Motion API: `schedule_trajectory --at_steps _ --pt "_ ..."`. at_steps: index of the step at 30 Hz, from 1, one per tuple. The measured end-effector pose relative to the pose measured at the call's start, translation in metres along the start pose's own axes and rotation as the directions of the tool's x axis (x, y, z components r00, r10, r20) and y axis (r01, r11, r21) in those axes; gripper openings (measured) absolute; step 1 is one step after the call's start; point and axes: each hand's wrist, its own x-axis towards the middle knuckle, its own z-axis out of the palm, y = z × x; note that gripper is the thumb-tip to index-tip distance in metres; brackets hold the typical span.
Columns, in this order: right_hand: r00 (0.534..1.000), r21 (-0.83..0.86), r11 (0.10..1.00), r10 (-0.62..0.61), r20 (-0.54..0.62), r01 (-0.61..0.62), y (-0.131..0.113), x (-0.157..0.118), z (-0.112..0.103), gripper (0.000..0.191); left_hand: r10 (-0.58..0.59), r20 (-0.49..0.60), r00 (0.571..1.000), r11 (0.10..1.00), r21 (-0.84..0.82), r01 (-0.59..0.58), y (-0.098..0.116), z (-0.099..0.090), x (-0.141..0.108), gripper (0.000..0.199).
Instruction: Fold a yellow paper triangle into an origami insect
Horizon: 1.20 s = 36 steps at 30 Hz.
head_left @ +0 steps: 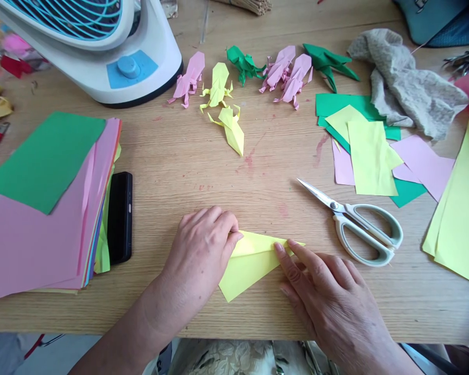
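A partly folded sheet of yellow paper (pixel 246 271) lies near the table's front edge, with a folded strip along its upper side and a narrow tip at the right. My left hand (pixel 203 250) pinches its upper left edge between thumb and curled fingers, covering that corner. At the narrow right end, the thumb and index finger of my right hand (pixel 324 286) press on the paper. The other right fingers curl toward the tabletop. Scissors (pixel 349 219) with pale grey handles lie right of the paper, blades pointing up and left.
Folded paper figures (pixel 219 86) in pink, yellow and green stand toward the back. A white fan (pixel 140 57), a coloured paper stack (pixel 39 234) and a phone (pixel 119 219) are at left. Paper scraps (pixel 373 156), a grey cloth (pixel 406 78) and yellow sheets (pixel 461 213) lie at right.
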Motion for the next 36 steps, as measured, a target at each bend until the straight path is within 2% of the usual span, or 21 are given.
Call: schedule_trajectory --at_steps 19,23,28,36 --pt "0.998 -0.041 0.999 0.020 0.065 -0.017 0.000 -0.002 -0.003 0.045 -0.006 0.004 1.000 1.000 -0.002 0.006 -0.004 0.001 -0.001 0.010" --pt "0.999 -0.018 1.000 0.022 0.045 -0.022 -0.006 0.002 -0.004 0.043 -0.002 0.001 1.000 1.000 0.009 0.002 -0.004 0.001 -0.002 0.008" --pt "0.999 0.012 0.999 -0.047 0.018 0.047 -0.015 0.008 0.000 0.039 -0.001 -0.006 1.000 1.000 0.010 0.001 -0.004 0.002 -0.002 0.009" --pt "0.999 -0.004 1.000 0.011 0.037 -0.011 -0.024 0.006 0.002 0.041 -0.010 -0.001 1.000 1.000 -0.009 0.010 -0.004 0.002 -0.001 0.009"
